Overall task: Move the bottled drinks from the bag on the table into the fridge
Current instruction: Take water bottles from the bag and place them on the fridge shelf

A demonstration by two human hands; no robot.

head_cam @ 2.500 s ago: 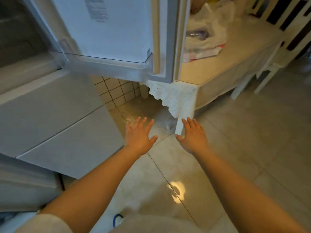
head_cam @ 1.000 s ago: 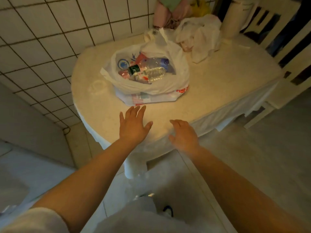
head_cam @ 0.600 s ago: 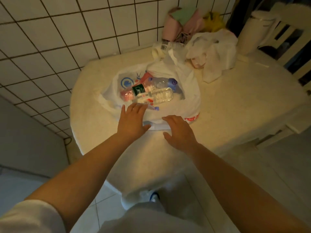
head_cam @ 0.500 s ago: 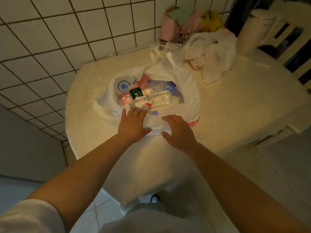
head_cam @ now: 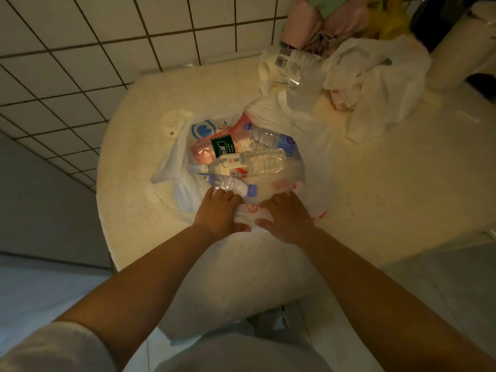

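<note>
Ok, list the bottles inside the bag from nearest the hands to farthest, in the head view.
Blue-capped bottle at the left hand's fingertips → clear bottle with the red-and-white label → pink drink with the green label. All lie on their sides in the white bag.

The bag [head_cam: 314, 146] gapes open upward, so the bottles [head_cam: 252, 162] lie reachable from above. Bare table [head_cam: 389, 183] spreads right; crumpled bags [head_cam: 375, 84] crowd the far edge, seemingly touching the tiled wall [head_cam: 107, 49].
</note>
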